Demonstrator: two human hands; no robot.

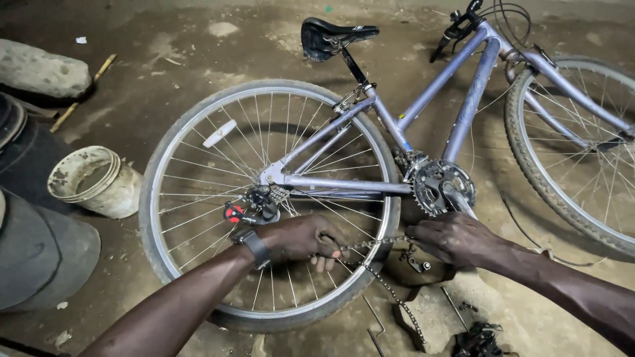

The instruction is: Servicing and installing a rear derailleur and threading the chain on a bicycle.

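A pale purple bicycle point(463, 106) lies on its side on a dirt floor, its rear wheel point(198, 165) nearest me. My left hand point(301, 239), with a dark watch on the wrist, rests over the rear wheel's spokes and pinches a loose bicycle chain point(387, 287). My right hand point(456, 238) grips the same chain just below the crank chainring point(440, 182). The chain stretches between both hands and hangs down to the floor. The rear derailleur point(254, 208) sits just left of my left hand.
A dirty white bucket point(96, 182) stands at left beside dark tyres point(26, 198). A grey stone point(40, 69) lies at far left. Small metal parts and tools point(476, 337) lie on the floor at lower right. The front wheel point(575, 145) is at right.
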